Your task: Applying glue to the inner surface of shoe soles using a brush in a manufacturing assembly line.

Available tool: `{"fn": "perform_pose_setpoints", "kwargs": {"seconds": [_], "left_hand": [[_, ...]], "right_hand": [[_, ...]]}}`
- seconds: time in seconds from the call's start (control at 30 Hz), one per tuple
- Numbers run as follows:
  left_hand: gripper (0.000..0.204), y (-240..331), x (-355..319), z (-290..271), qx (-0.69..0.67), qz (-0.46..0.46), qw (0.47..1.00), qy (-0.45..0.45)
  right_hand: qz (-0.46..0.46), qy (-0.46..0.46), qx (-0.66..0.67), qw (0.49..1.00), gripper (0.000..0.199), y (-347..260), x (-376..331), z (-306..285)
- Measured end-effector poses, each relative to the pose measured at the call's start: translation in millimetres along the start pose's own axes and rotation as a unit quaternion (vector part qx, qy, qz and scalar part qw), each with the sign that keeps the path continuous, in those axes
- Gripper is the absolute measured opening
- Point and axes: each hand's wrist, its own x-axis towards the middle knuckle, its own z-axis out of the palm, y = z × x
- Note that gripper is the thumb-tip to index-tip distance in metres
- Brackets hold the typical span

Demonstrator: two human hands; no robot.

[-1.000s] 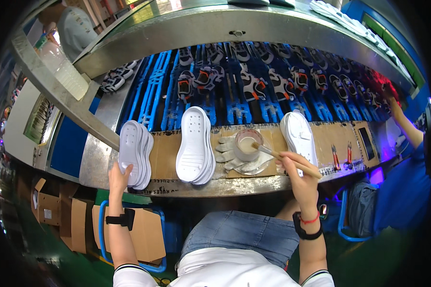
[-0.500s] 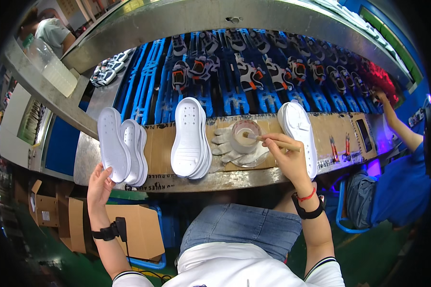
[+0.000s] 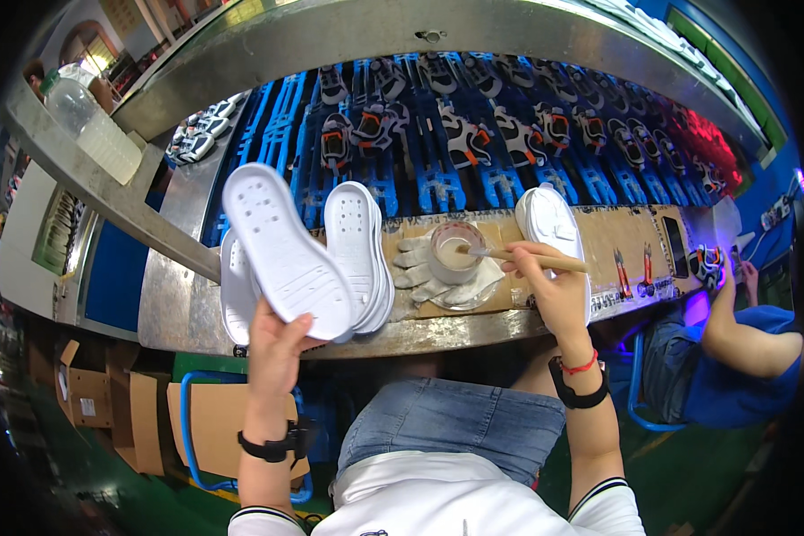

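Note:
My left hand (image 3: 277,344) grips a white shoe sole (image 3: 286,250) by its lower end, tilted above the bench with its holed inner face up. It partly covers one stack of white soles (image 3: 234,290) and overlaps the edge of a second stack (image 3: 353,219). In my right hand (image 3: 549,290) is a brush (image 3: 536,258) with a wooden handle, its tip inside a cup of whitish liquid (image 3: 451,253). The cup stands on a pale work glove (image 3: 415,268). Behind my right hand lies another pile of white soles (image 3: 554,223).
Sandal uppers (image 3: 464,138) sit on a blue slatted conveyor (image 3: 438,188) beyond the cardboard-covered bench (image 3: 509,313). Two cutters (image 3: 634,271) and a phone (image 3: 674,246) lie to the right. A plastic bottle (image 3: 94,134) stands at left. A co-worker in blue (image 3: 750,357) handles a shoe at right.
My left hand has lifted the sole and brought it rightward. My right hand stays at the cup, with the brush handle lower and flatter. The co-worker's arm has drawn back from the conveyor.

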Motion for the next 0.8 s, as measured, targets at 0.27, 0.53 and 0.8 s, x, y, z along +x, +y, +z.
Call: {"fn": "perform_pose_setpoints", "kwargs": {"seconds": [0.27, 0.53, 0.8], "left_hand": [[0.044, -22, -2, 67, 0.065, 0.098, 0.993, -0.002], [0.040, -17, -7, 73, 0.126, 0.136, 0.983, -0.015], [0.043, -15, -7, 71, 0.143, 0.146, 0.979, -0.016]], "right_hand": [[-0.012, -0.025, 0.172, 0.985, 0.018, -45, -50, 1], [-0.059, -0.074, 0.101, 0.990, 0.015, -47, -55, 3], [-0.103, -0.085, 0.078, 0.988, 0.013, -51, -50, 6]]}}
